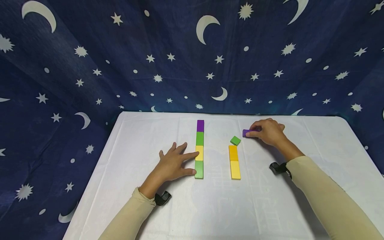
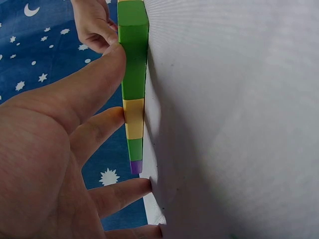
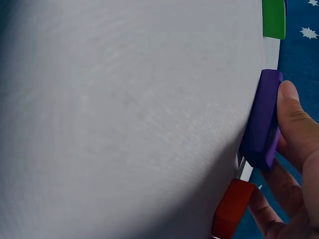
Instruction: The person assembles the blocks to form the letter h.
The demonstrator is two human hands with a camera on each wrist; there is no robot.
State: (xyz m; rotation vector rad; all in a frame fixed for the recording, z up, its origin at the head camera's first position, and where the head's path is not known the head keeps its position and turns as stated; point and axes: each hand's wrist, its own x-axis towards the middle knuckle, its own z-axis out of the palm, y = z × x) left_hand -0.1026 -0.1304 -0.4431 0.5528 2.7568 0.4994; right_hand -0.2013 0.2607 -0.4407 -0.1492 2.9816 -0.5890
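Beige sleeves point(image 1: 327, 196) come in over the white-covered counter point(image 1: 180, 213). Near its middle, lined up toward the far edge, lie a near green block point(image 1: 199, 170), a pale yellow block point(image 1: 199, 149), a second green block point(image 1: 199, 138) and, closest to that edge, a purple block point(image 1: 200, 126). The left hand point(image 1: 171, 165) is spread loose, gripping nothing, its thumb at the near green block and its index finger on the pale yellow block. Farther right, an orange block point(image 1: 233, 153) and a golden block point(image 1: 235, 170) lie end to end, with a small green block point(image 1: 235, 140) askew just past them. Toward the far right corner, the right hand point(image 1: 269, 132) pinches another purple block point(image 3: 261, 117); I can't tell whether it touches the counter. Near those fingers sits an orange-red block point(image 3: 233, 208). Navy cloth point(image 1: 180, 80) with moons and stars hangs behind.
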